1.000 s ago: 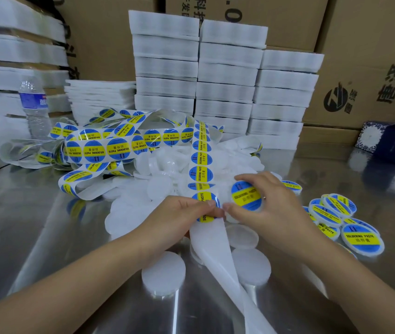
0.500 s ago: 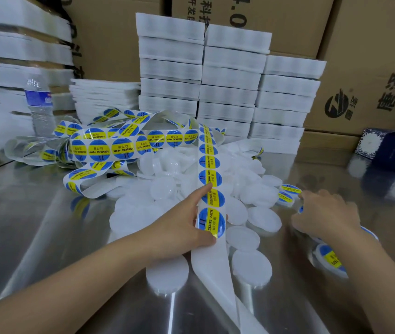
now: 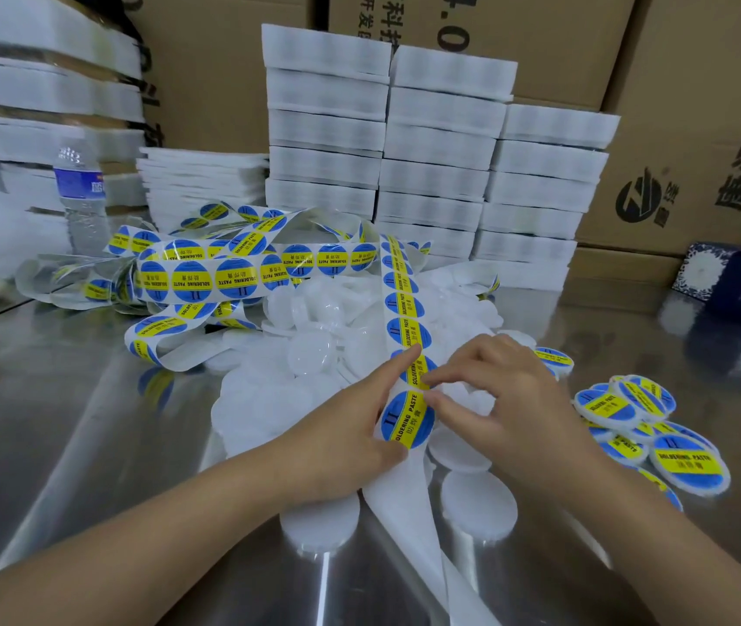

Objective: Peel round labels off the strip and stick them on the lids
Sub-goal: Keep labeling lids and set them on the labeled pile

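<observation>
A white backing strip (image 3: pixel 404 305) carrying round blue-and-yellow labels runs from a tangle at the back down to my hands. My left hand (image 3: pixel 341 440) holds the strip at its lowest label (image 3: pixel 407 420), thumb under it and index finger stretched along the strip. My right hand (image 3: pixel 495 399) has its thumb and fingertips at the right edge of that label. A heap of plain white round lids (image 3: pixel 314 354) lies behind my hands, with a few (image 3: pixel 479 503) in front. Labelled lids (image 3: pixel 639 426) are piled at the right.
The table is shiny metal (image 3: pixel 66 445). Stacks of white foam trays (image 3: pixel 431 160) and cardboard boxes (image 3: pixel 698 128) stand at the back. A water bottle (image 3: pixel 81 196) stands at the back left. A dark patterned box (image 3: pixel 738 286) sits at the right.
My right hand set a labelled lid on the pile at the right and came back to the strip. My left hand kept hold of the strip, which slid so a fresh label sits at my fingers.
</observation>
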A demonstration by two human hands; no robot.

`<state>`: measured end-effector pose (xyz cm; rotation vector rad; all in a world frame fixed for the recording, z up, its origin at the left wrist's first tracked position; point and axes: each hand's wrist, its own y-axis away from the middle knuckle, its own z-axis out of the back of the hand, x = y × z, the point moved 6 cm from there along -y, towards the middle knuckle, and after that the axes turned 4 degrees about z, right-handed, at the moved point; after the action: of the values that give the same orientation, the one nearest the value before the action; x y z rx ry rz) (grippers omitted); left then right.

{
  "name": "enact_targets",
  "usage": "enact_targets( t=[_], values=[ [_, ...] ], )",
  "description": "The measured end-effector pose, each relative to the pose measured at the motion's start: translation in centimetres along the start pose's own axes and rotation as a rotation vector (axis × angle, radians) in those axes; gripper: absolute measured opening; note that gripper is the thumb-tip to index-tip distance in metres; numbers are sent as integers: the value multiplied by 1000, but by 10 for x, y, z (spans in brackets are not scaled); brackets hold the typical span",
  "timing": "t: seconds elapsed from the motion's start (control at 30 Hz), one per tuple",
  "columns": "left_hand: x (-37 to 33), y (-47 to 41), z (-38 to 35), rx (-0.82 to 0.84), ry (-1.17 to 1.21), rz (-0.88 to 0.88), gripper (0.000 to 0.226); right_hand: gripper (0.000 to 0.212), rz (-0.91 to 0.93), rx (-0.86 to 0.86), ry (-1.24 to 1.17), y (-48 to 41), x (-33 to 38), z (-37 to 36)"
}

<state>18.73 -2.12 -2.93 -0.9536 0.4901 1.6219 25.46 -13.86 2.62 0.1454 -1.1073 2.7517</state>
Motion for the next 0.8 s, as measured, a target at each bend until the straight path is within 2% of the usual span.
enact_targets(
  t=[0.1, 0.23, 0.4, 0.5, 0.63, 0.73, 0.8],
  values=[
    [-4, 1, 0, -12, -43, -30, 89, 14, 25, 14, 20, 2, 2, -4],
    [-11, 6, 1, -24, -235, -100, 95, 13, 67, 4, 23, 2, 5, -4],
    [-15, 6, 2, -36, -225, -147, 96, 6, 68, -34, 8, 2, 5, -1],
    [-13, 5, 1, -15, -60, -137, 91, 6, 71, -16, -18, 3, 8, -1],
    [-14, 2, 5, -15, 451, -19, 71, 8, 43, 55, -129, 3, 12, -4],
    [-13, 0, 12, -77, 546, 61, 36, 12, -53, 111, -283, 4, 11, -10],
    [-12, 1, 12, -84, 588, 114, 28, 14, -110, 155, -388, 6, 10, -13]
  ],
)
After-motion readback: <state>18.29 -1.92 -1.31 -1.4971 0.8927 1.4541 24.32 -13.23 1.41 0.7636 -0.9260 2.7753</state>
